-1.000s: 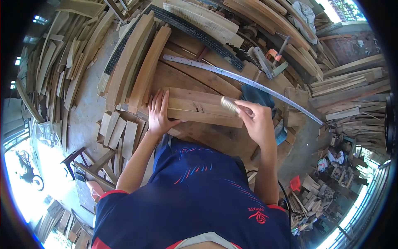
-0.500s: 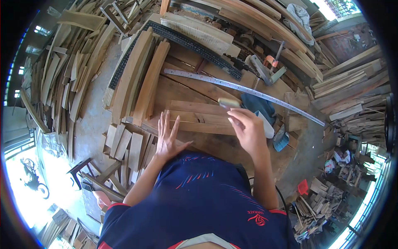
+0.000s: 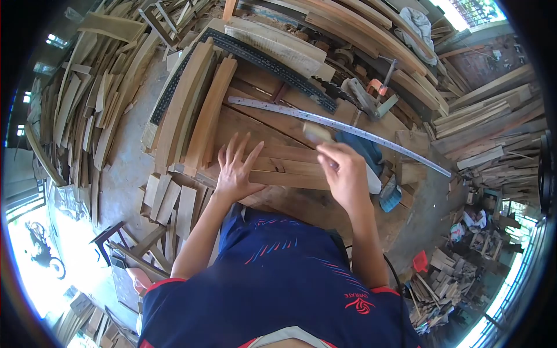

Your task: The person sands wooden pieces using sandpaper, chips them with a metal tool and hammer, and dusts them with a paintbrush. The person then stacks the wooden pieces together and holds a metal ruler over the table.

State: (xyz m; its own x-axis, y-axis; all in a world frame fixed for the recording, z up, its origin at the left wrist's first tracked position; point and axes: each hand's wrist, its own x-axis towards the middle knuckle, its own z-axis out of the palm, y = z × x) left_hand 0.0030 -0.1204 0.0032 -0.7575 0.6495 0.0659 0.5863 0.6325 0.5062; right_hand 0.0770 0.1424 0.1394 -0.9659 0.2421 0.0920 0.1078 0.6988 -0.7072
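My left hand (image 3: 233, 173) lies with its fingers spread on the left ends of several narrow wooden boards (image 3: 287, 166), set side by side on the workbench in front of me. My right hand (image 3: 343, 174) is closed, thumb against fingers, above the right part of these boards. A small pale object (image 3: 317, 133), smeared by motion, sticks out beyond its fingertips; its exact kind cannot be made out. Beyond both hands, a long white measuring rule (image 3: 342, 124) slants across the bench. Blue cloth (image 3: 364, 149) is partly hidden behind my right hand.
Upright wooden planks (image 3: 210, 113) stand at the bench's left. A black perforated metal bar (image 3: 272, 65) runs along the back. An orange clamp (image 3: 378, 87) is at the back right. Short offcuts (image 3: 187, 203) are at the near left, and a lumber stack (image 3: 490, 119) fills the right.
My left hand has moved slightly away from my body and its fingers are spread wider. The right hand's pale object has swung a little farther from me and to the left.
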